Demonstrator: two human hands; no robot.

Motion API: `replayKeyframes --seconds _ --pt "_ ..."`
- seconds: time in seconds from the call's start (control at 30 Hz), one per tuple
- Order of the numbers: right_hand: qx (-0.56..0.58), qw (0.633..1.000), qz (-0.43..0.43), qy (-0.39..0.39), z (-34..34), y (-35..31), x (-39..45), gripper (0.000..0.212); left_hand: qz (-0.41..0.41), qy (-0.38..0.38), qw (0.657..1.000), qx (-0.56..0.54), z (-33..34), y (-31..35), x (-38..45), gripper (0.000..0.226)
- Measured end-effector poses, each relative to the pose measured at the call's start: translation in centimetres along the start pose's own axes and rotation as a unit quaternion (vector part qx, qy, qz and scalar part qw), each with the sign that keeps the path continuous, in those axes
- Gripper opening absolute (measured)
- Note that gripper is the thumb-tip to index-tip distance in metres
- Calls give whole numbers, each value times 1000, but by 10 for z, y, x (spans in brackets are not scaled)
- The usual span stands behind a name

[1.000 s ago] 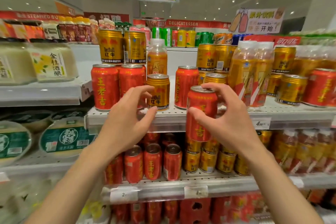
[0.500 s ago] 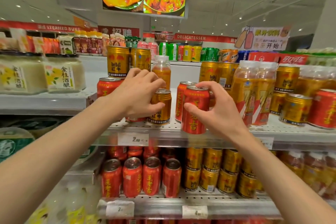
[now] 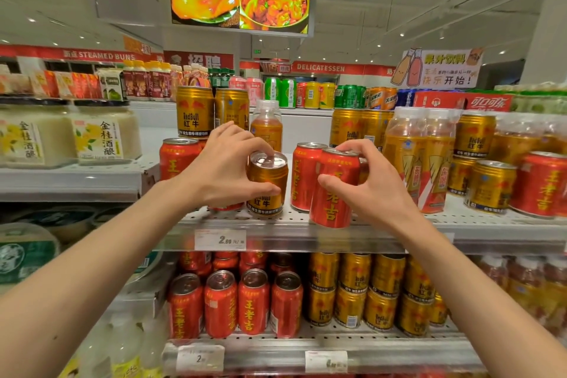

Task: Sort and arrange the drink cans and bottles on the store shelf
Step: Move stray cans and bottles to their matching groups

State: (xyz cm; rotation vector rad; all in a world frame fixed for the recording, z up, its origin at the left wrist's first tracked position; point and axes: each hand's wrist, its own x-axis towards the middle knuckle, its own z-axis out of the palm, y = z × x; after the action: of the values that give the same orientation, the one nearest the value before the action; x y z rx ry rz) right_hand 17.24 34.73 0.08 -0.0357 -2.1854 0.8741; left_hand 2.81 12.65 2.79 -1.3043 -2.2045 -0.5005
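From the head camera we see both our bare arms reaching to the upper shelf, a perforated metal board with a price tag on its front edge.

Our left hand is clamped on a gold can: the thumb lies across its front face and the fingertips rest on its rim. That can stands upright near the front edge of the shelf, left of centre. Just left of the hand stands an upright red can, partly hidden by the wrist.

Our right hand is closed around a second red can, thumb on the front, fingers over the top rim. This can tilts a little, and its base sits at the very front edge of the shelf; we cannot tell whether it rests fully on the board. Touching it on the left, slightly behind, is another upright red can.

Further back on the same shelf, two tall gold cans are stacked on others, with a small orange bottle between them and our hands. To the right stand two large orange bottles, then more gold and red cans towards the right end.

The lower shelf carries a block of red cans at its left and stacked gold cans at its right.
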Motion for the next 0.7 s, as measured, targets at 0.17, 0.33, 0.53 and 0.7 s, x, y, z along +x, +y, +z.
replayKeyframes --seconds 0.17,0.33,0.53,0.7 --pt "11 999 -41 9 -3 -9 -6 52 -28 58 993 -96 -17 6 -19 65" --pt "5 995 -101 -24 0 -29 4 56 -53 70 983 -163 -43 -3 -41 56" --pt "-70 981 -168 -68 37 -38 29 63 -79 44 984 -153 -54 -16 -61 58" --pt "-198 961 -178 -68 64 -28 44 64 -90 36 986 -137 -46 -26 -68 63"
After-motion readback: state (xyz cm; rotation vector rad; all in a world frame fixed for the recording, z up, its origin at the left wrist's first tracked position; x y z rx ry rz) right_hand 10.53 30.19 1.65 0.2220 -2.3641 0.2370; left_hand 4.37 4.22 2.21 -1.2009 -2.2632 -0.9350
